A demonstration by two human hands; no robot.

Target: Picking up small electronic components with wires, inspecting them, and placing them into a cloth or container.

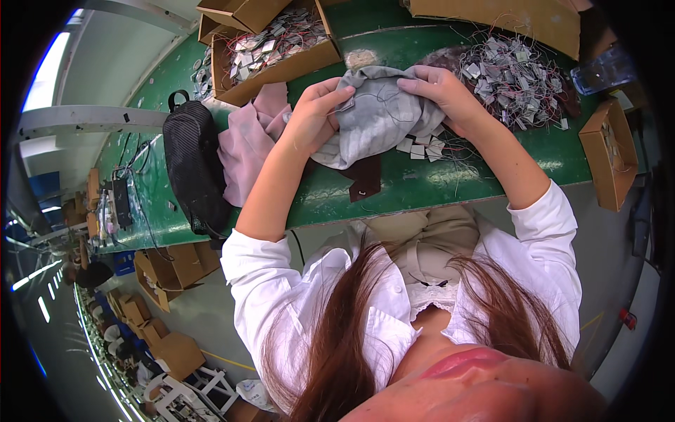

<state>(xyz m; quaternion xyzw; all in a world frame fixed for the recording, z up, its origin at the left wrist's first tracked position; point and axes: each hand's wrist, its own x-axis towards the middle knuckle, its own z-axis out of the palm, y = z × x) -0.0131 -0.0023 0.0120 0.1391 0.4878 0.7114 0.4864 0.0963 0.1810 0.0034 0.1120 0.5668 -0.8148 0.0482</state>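
Between my hands a crumpled grey cloth (380,116) is held up over the green table, with thin dark wires lying across it. My left hand (316,112) pinches its left edge between thumb and fingers. The right hand (444,97) grips the upper right edge, thumb on top. Just right of the cloth lie several small white square pieces (426,149) with thin wires. Beyond my right hand is a large heap of small grey-white pieces with red and black wires (517,81). A pink cloth (246,151) lies beside my left forearm.
A black mesh bag (193,165) stands left of the pink cloth. An open cardboard box (278,53) full of wired pieces sits at the far left of the green table (422,186). A small cardboard box (610,155) is at the right edge, near a clear blue plastic container (601,72).
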